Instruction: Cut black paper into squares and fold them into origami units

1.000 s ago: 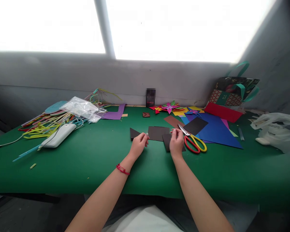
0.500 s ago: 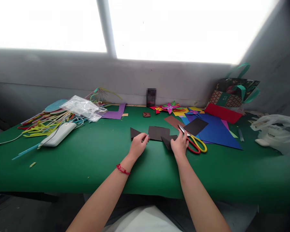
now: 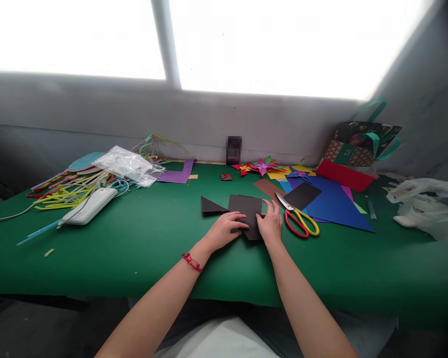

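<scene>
A piece of black paper (image 3: 252, 229) lies in front of me, overlapping another black sheet (image 3: 241, 202) just behind it. My left hand (image 3: 226, 229) rests at its left side, fingers stretched apart over the paper. At the right edge, my right hand (image 3: 270, 223) holds the paper, thumb on top and the other fingertips partly hidden. A folded black triangle (image 3: 211, 207) is flat on the table beyond my left fingers. Just right of my right hand are open-bladed scissors (image 3: 300, 222) with red and yellow handles.
Coloured sheets, including a blue sheet (image 3: 330, 206), lie to the right. Folded paper flowers (image 3: 263, 166) and a phone-like dark object (image 3: 234, 150) are at the back. At left, a white power strip (image 3: 93, 206) lies beside coloured strips. A plastic bag (image 3: 427, 206) sits far right.
My right hand has moved left, away from the scissors, with the black paper, which now overlaps the rear sheet. My left hand has shifted right and opened onto it.
</scene>
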Available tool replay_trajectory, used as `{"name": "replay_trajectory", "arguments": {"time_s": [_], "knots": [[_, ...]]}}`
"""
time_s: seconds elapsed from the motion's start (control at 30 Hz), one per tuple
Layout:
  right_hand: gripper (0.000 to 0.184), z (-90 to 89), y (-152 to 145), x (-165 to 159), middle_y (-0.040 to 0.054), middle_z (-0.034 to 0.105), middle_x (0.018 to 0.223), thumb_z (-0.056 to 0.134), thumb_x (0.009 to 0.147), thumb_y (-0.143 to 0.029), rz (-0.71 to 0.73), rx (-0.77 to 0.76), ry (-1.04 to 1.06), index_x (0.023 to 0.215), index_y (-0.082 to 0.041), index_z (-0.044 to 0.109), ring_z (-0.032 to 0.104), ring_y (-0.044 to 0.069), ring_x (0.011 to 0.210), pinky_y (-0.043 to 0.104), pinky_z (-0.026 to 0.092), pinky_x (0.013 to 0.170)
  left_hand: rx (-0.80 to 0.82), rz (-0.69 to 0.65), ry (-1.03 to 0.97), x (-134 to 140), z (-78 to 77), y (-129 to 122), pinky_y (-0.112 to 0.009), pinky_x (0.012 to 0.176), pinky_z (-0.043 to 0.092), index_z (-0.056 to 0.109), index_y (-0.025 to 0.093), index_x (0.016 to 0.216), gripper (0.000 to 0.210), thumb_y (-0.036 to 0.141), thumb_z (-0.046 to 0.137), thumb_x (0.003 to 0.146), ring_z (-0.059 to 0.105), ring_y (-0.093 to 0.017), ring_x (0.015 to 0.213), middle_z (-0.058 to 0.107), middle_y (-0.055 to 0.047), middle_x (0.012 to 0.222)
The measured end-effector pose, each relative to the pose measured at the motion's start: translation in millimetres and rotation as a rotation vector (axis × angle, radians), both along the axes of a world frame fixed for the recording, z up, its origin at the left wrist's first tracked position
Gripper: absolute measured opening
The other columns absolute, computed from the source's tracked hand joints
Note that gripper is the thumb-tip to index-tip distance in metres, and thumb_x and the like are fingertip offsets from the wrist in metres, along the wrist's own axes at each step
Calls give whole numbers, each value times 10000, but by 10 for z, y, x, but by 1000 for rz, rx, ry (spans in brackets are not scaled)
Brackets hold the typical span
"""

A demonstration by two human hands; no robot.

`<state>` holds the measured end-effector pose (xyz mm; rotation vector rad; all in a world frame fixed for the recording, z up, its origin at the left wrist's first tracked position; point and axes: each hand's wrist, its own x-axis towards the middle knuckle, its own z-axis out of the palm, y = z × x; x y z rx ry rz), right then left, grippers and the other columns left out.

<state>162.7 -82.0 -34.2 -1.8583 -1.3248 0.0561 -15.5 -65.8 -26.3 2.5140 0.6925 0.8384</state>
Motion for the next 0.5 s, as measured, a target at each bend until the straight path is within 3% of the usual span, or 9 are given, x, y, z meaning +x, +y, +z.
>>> {"name": "replay_trajectory", "arguments": {"time_s": [0.07, 0.17, 0.27, 0.33, 0.4, 0.5], "knots": [[392, 12, 4, -24, 131, 359, 1275, 485, 721, -196, 79, 57, 68, 1112, -225, 469, 570, 126, 587, 416, 377, 826, -2, -18, 21, 22, -59, 35, -376, 965, 324, 636, 298, 945, 285, 122, 534, 747, 492, -186, 1074, 602, 10, 1081], [304, 59, 6, -38, 130, 423, 1214, 439, 779, -249, 105, 204, 159, 1073, -195, 493, 580, 153, 701, 353, 427, 765, -15, 19, -70, 19, -48, 61, -336, 901, 388, 633, 286, 958, 276, 125, 485, 789, 577, -152, 934, 654, 12, 965], [288, 106, 15, -27, 120, 485, 1141, 391, 820, -325, 38, 317, 247, 1040, -183, 512, 553, 195, 883, 358, 413, 808, 21, 157, -239, -45, 77, 51, -327, 879, 404, 624, 280, 981, 278, 141, 448, 818, 576, -148, 931, 648, 3, 984], [321, 130, 23, -27, 115, 508, 1122, 386, 822, -380, 42, 301, 398, 1047, -187, 511, 562, 207, 896, 377, 417, 813, 51, 291, -349, -108, 178, 38, -354, 924, 370, 610, 284, 1011, 289, 157, 418, 838, 552, -155, 984, 626, -5, 1035], [363, 158, 22, -55, 110, 523, 1128, 421, 802, -425, 166, 219, 662, 1074, -198, 499, 595, 210, 853, 386, 444, 789, 69, 390, -426, -162, 253, 31, -377, 943, 351, 601, 282, 1028, 284, 176, 411, 844, 537, -165, 1007, 609, -14, 1069], [415, 225, -21, -161, 85, 538, 1158, 520, 754, -429, 552, 36, 1048, 1120, -237, 477, 593, 225, 920, 389, 466, 797, 72, 432, -455, -187, 284, 26, -393, 947, 344, 602, 275, 1027, 273, 197, 413, 846, 533, -173, 1006, 605, -22, 1070]]}}
